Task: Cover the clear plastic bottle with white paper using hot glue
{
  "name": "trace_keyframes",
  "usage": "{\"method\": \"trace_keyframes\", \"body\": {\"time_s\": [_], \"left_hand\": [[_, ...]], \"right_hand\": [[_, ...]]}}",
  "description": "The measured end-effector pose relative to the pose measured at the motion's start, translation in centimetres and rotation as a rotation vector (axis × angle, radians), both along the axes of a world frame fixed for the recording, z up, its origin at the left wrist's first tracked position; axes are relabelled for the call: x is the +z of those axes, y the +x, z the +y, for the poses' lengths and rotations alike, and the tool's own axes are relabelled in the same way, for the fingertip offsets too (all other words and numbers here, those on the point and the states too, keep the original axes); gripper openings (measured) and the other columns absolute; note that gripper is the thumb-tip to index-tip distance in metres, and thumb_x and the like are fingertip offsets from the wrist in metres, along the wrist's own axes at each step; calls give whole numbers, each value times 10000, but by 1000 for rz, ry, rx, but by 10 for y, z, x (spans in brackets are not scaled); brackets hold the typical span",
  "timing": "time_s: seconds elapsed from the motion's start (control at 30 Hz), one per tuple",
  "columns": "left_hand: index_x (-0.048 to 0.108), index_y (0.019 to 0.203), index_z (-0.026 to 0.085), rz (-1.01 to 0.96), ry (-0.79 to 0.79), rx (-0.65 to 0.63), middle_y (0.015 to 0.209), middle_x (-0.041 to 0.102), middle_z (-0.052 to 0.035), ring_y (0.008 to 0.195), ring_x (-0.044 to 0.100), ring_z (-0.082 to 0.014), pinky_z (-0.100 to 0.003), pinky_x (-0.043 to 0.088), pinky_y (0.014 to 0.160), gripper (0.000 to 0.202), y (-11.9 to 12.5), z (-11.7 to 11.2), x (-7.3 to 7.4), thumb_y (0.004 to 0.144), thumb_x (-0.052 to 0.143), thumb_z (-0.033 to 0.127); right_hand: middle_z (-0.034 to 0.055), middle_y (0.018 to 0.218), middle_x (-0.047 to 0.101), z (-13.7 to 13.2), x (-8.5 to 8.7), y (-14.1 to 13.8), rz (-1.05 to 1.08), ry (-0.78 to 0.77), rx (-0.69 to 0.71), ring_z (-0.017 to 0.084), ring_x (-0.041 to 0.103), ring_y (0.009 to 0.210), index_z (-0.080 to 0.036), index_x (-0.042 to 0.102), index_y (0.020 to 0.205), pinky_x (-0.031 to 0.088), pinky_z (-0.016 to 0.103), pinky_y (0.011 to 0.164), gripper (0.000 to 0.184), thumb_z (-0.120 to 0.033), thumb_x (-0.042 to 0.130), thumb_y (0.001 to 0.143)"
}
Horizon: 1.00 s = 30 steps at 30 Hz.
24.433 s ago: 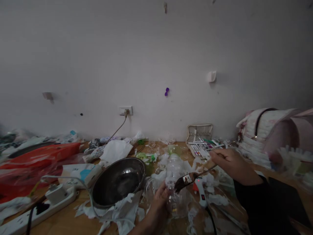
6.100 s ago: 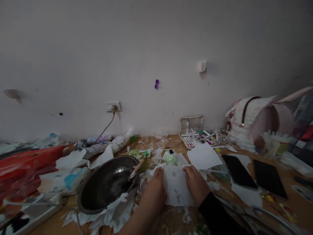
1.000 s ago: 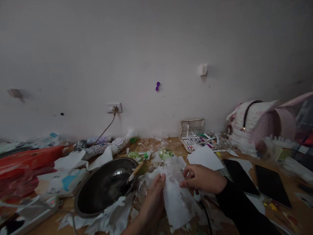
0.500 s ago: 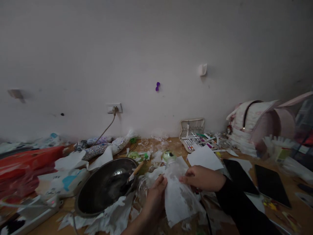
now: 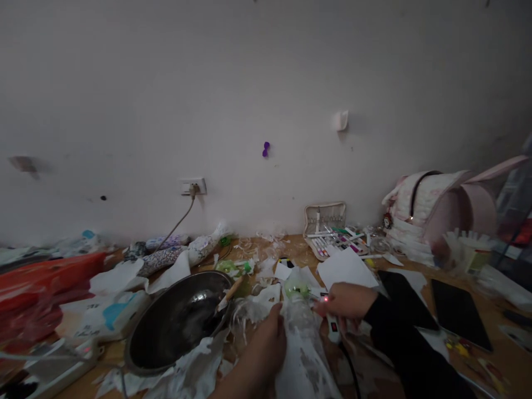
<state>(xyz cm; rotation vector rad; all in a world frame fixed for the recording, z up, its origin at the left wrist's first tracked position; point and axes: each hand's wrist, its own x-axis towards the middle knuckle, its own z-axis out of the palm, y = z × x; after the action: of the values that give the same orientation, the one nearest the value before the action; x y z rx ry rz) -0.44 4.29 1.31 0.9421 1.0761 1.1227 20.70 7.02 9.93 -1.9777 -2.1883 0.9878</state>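
A clear plastic bottle (image 5: 300, 313) with a green cap (image 5: 296, 288) stands tilted at the table's near edge. A damp white paper sheet (image 5: 305, 363) clings to its lower part. My left hand (image 5: 266, 346) grips the bottle and paper from the left. Just right of the bottle neck, my right hand (image 5: 344, 301) is closed over a white glue gun (image 5: 333, 328). A red light glows at its fingertips, and the gun's black cord runs toward me.
A dark metal bowl (image 5: 177, 321) with a brush (image 5: 231, 290) on its rim lies left, amid torn paper. Two dark phones (image 5: 456, 313) and a white sheet (image 5: 344, 269) lie right. A marker case (image 5: 332, 233), pink bag (image 5: 440, 208), power strip (image 5: 62, 366) and red bag (image 5: 37, 285) ring the table.
My right hand has let go of the paper and moved slightly right onto the glue gun. The paper has slid lower on the bottle, so the green cap shows.
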Motion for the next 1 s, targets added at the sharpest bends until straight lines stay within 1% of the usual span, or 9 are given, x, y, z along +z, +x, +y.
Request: {"method": "trace_keyframes", "body": {"time_s": [0.07, 0.17, 0.23, 0.33, 0.47, 0.6, 0.67, 0.83, 1.0], "left_hand": [[676, 1007, 203, 180, 91, 16, 928, 698, -104, 978, 564, -317, -395, 247, 1022, 462, 0, -3, 7, 576, 640, 43], [578, 1199, 183, 625, 316, -31, 1252, 583, -171, 1095, 558, -337, -425, 341, 982, 541, 1, -10, 18, 676, 527, 53], [537, 1239, 165, 938, 454, -78, 1338, 516, -180, 1148, 537, -336, -449, 409, 938, 554, 2, -13, 23, 716, 420, 23], [573, 1161, 104, 1266, 789, -92, 1288, 561, -194, 1183, 506, -340, -505, 443, 925, 477, 2, -17, 29, 742, 367, 7], [591, 1033, 166, 1213, 1312, -235, 1139, 674, -90, 1100, 566, -235, -407, 443, 967, 255, 3, -24, 29, 829, 438, 153], [571, 1002, 199, 1181, 1555, -402, 1104, 691, -14, 1123, 539, -177, -362, 234, 1110, 275, 6, -27, 21, 857, 474, 412], [575, 965, 192, 1228, 1673, -430, 1042, 705, -2, 1119, 532, -163, -362, 137, 1134, 282, 8, -26, 16, 874, 452, 429], [569, 761, 200, 1332, 1819, -343, 702, 657, 52, 828, 596, -145, -390, 107, 1109, 165, 16, -24, 9, 881, 474, 264], [587, 768, 193, 1350, 1815, -258, 681, 664, 47, 746, 596, -152, -399, 59, 1107, 225, 25, -25, 7, 907, 429, 270]], "right_hand": [[154, 809, 704, 12, 8, 23, -138, 166, -162, 282, 664, 791, -141, 666, 708, 479, 357, 677, 366, -439, 493, 831], [223, 1156, 600, 27, 12, 58, -298, 312, -380, 310, 546, 1108, -76, 619, 1032, 396, 392, 890, 346, -326, 420, 898], [216, 1177, 586, 33, 8, 75, -351, 300, -454, 286, 537, 1119, -61, 598, 1056, 393, 392, 907, 342, -330, 462, 894], [119, 1051, 649, 37, -2, 86, -355, 263, -478, 211, 596, 991, -103, 619, 954, 437, 366, 851, 295, -373, 540, 866], [39, 775, 659, 38, -9, 89, -302, 287, -485, 163, 609, 751, -142, 624, 760, 453, 310, 699, 221, -340, 571, 843], [11, 626, 593, 38, -6, 88, -235, 377, -516, 168, 574, 678, -169, 570, 595, 389, 278, 614, 172, -160, 573, 767], [10, 589, 557, 38, -2, 87, -182, 430, -540, 182, 561, 661, -189, 516, 531, 357, 271, 586, 209, -139, 556, 731], [6, 607, 517, 33, 12, 80, 7, 587, -590, 195, 523, 648, -224, 448, 568, 325, 271, 566, 169, -256, 519, 718], [-6, 633, 517, 27, 24, 66, 243, 697, -602, 187, 499, 644, -230, 458, 625, 324, 271, 575, 117, -340, 489, 645]]}}
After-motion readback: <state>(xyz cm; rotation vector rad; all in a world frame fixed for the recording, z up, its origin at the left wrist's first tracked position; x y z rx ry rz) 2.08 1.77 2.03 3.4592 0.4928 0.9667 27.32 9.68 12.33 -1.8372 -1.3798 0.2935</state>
